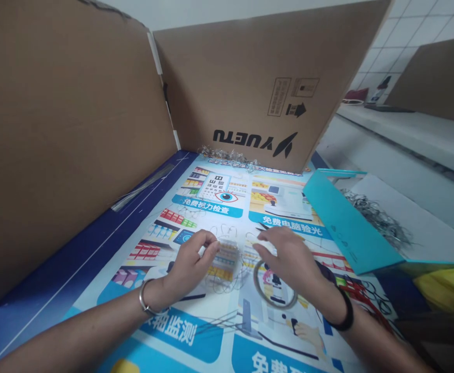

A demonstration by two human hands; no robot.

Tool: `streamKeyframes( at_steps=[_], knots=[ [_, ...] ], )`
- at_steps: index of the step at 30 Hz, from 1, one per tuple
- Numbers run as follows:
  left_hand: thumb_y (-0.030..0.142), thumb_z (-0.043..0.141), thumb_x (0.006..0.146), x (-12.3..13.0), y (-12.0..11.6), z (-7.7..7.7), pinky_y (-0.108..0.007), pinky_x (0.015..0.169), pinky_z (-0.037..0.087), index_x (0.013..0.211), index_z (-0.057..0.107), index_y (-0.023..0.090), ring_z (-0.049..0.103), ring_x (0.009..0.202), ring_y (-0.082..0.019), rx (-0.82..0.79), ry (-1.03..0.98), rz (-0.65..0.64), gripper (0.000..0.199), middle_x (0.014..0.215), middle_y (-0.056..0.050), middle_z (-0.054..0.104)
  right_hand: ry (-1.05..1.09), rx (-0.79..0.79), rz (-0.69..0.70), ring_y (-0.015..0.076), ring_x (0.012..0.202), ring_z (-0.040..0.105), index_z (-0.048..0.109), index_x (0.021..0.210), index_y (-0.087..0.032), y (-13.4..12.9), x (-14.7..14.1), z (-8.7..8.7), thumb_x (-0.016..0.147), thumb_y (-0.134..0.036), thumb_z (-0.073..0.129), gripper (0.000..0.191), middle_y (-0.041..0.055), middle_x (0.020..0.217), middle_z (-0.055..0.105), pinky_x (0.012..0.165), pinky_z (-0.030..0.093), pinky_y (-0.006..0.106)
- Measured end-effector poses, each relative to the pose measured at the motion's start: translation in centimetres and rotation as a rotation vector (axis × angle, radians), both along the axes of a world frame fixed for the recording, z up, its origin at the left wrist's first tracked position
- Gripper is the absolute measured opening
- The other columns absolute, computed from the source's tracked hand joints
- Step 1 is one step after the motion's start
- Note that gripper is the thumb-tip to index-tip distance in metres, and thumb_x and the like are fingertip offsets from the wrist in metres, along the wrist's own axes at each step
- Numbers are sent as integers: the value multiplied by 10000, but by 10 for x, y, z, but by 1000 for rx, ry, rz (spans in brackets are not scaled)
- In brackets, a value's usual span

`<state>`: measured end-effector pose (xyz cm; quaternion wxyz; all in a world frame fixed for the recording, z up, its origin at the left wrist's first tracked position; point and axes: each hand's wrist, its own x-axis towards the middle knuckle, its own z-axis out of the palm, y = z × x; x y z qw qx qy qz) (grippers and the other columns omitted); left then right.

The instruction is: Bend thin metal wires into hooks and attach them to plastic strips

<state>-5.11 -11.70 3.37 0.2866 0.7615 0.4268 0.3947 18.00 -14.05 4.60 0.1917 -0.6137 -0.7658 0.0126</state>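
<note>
Over the middle of the printed mat, my left hand [192, 261] has its thumb and index finger pinched together; what they hold, if anything, is too small to make out. To its right, my right hand [287, 254] has its thumb and index finger apart, with nothing visible between them. Thin wire pieces [227, 282] lie on the mat between and below the hands, around a small clear packet. A tape roll [258, 290] lies flat beneath my right hand. Dark-tipped scissors or pliers show partly behind my right fingers.
Cardboard panels [258, 67] stand at the left and back, with tangled wire [227, 155] at the back one's foot. At right, a turquoise box [338, 223] holds a pile of wires [378, 220]. Red and black loops [367, 298] lie near my right forearm. Clear strips [143, 189] lie left.
</note>
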Motion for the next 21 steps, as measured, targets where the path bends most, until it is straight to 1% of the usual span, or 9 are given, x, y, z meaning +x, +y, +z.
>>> streamKeyframes(
  at_steps=[1,3,6,10,14,17,21],
  knots=[
    [227,467,882,0,0,0,-263,665,432,780,531,175,537,707,-131,-6,-7,9,131,747,-8,575,88,-37,28,223,928,546,615,917,-195,-4,-6,1,835,-357,553,193,62,927,649,801,407,330],
    [235,455,887,1,-1,1,-265,662,437,785,528,175,541,707,-133,-21,-28,17,139,747,-11,582,160,-74,43,227,919,547,605,900,-204,-11,-19,1,783,-376,611,208,52,921,641,790,415,338],
    [239,451,892,1,-3,2,-258,647,439,794,524,177,547,699,-130,-40,-66,17,137,743,-8,593,169,-83,5,237,890,542,588,876,-202,-16,-33,0,719,-339,663,222,51,887,632,764,410,348],
    [240,460,887,2,-4,2,-263,653,438,791,524,175,538,698,-131,-42,-79,15,132,744,-11,587,204,-129,-16,200,806,544,571,844,-210,-15,-39,-4,733,-246,622,127,19,806,621,698,391,305],
    [237,464,883,2,-5,2,-267,661,440,780,521,175,537,709,-136,-61,-57,17,133,748,-13,577,255,-89,-6,179,779,538,559,814,-210,-14,-40,-9,761,-188,562,58,4,775,616,696,374,292],
    [242,462,888,2,-5,2,-269,667,440,790,522,181,542,713,-139,-51,-19,2,130,752,-9,579,264,-51,-1,173,754,529,559,789,-205,-15,-39,-10,774,-168,526,52,7,746,605,690,367,291],
    [233,450,898,1,-4,0,-309,741,445,838,525,187,545,806,-166,63,22,-59,107,835,-38,586,273,3,43,168,727,524,573,782,-205,-16,-39,-11,780,-159,509,79,8,718,602,686,363,293]
  ],
)
